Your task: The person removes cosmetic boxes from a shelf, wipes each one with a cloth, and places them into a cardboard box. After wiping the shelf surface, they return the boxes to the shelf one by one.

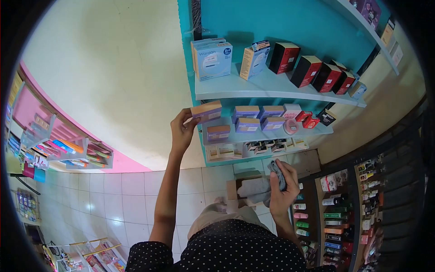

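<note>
Your left hand has the box pinched by its near end, thumb against fingers, with no slack in the grip. The box is up at the left end of the shelf, above a similar carton, its free end tipped slightly upward. Handling it well probably means squeezing just enough not to dent the card, levelling it from the wrist and keeping that free end off the neighbouring purple boxes. Your left forearm rises steeply, with your fingers turned right towards the shelf. Your right hand, lower and close to your body, is closed around a bunched grey cloth; best keep it clear of the stock.
</note>
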Action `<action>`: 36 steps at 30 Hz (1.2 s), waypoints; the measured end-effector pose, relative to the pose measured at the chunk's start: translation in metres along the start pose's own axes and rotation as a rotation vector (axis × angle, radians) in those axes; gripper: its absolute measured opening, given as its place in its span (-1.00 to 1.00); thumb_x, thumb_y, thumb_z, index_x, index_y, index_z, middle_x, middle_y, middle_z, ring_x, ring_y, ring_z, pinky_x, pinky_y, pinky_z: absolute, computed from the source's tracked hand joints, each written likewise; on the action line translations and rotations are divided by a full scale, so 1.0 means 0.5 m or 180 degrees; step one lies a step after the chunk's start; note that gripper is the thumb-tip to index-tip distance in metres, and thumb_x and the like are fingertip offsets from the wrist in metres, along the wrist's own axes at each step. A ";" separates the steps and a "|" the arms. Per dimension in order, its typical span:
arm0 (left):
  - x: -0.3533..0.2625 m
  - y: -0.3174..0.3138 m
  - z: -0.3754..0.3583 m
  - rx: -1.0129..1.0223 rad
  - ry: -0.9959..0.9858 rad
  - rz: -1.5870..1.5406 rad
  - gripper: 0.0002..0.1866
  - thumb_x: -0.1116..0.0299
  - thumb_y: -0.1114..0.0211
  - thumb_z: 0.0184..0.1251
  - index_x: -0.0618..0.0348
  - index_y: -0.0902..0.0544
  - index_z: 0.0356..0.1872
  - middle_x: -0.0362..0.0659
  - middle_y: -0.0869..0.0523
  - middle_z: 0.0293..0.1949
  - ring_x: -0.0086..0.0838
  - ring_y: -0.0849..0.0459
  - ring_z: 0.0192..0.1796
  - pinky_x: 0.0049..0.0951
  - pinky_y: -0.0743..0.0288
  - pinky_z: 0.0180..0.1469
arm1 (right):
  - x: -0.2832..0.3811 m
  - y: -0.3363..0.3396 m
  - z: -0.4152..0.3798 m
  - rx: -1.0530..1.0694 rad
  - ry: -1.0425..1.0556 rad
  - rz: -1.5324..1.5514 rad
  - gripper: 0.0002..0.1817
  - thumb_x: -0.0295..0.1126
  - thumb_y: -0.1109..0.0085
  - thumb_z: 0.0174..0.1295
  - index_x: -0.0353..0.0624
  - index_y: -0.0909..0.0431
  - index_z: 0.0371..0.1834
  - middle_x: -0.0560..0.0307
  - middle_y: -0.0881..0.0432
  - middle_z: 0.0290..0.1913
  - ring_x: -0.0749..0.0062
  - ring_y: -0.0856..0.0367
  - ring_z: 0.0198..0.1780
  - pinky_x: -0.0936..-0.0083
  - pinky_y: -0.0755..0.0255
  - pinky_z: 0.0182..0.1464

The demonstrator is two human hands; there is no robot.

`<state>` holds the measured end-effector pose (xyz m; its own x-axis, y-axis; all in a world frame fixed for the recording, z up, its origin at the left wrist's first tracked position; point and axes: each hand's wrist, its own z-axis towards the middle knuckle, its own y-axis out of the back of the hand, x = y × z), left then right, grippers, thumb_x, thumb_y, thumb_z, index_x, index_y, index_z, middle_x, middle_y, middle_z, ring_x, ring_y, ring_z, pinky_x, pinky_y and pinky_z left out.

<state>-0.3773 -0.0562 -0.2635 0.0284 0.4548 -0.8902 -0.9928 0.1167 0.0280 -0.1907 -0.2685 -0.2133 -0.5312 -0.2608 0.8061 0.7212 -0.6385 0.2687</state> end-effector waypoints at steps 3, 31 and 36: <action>0.048 -0.011 0.009 0.0176 0.0157 0.0196 -0.79 0.64 -0.15 0.04 0.38 -0.47 -0.24 -0.07 -0.61 -0.29 -0.44 -0.57 -0.13 -0.50 -0.47 -0.18 | -0.006 0.021 -0.016 -0.0059 -0.0166 -0.0112 -0.69 -0.63 -0.05 0.02 -0.33 -0.48 -0.11 0.01 -0.45 -0.19 0.41 -0.45 -0.16 0.56 -0.33 -0.10; 0.109 0.007 -0.045 0.0076 0.0299 0.0763 -0.66 0.69 -0.08 0.03 0.33 -0.43 -0.08 -0.05 -0.55 -0.13 -0.36 -0.48 0.01 -0.44 -0.30 0.06 | -0.146 -0.102 0.165 0.1091 -0.0415 -0.1486 -0.59 -0.32 -0.10 -0.01 -0.01 -0.41 -0.01 -0.06 -0.54 -0.55 0.12 -0.55 -0.46 0.34 -0.41 -0.39; 0.028 -0.056 -0.117 -0.0176 -0.0200 0.1011 -0.62 0.58 -0.18 0.00 0.27 -0.44 -0.07 -0.02 -0.53 -0.13 -0.24 -0.45 0.00 -0.35 -0.28 0.06 | -0.191 -0.130 0.181 0.1215 -0.0088 -0.1839 -0.54 -0.31 -0.09 0.00 0.03 -0.35 0.05 -0.12 -0.55 -0.53 0.02 -0.55 -0.43 0.22 -0.43 -0.34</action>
<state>-0.3559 -0.1046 -0.3031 -0.2784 0.5145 -0.8110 -0.9579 -0.0872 0.2735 -0.1468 -0.1366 -0.2600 -0.8693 0.0661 0.4898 0.4349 -0.3686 0.8216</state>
